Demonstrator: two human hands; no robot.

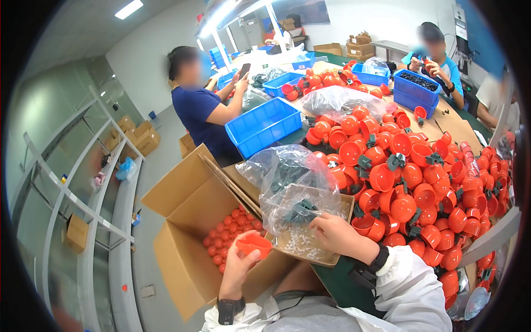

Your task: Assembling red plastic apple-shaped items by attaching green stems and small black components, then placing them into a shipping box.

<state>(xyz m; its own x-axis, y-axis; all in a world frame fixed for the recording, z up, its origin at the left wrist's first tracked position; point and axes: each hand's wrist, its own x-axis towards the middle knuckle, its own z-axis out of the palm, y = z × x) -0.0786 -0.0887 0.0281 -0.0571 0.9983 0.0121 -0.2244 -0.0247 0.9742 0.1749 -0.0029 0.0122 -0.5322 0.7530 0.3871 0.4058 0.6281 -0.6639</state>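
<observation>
My left hand (238,264) is closed around a red plastic cup (254,242), held over the edge of an open cardboard box (182,265). Inside that box lie many round red balls or cups (224,235). My right hand (338,235) reaches over a shallow cardboard tray (326,259), its fingertips pinched together; whatever is between them is too small to make out. Small white plastic pieces (301,242) are scattered in the tray. A clear plastic bag (298,174) with dark green clip-like parts (301,212) spills into the tray's far side.
A large heap of red cups with dark green clips (404,177) covers the table to my right. Beyond the cardboard box stands a blue bin (263,127); another blue bin (415,91) holds small black parts. Several people sit or stand around the table. Metal shelves (83,205) line the left.
</observation>
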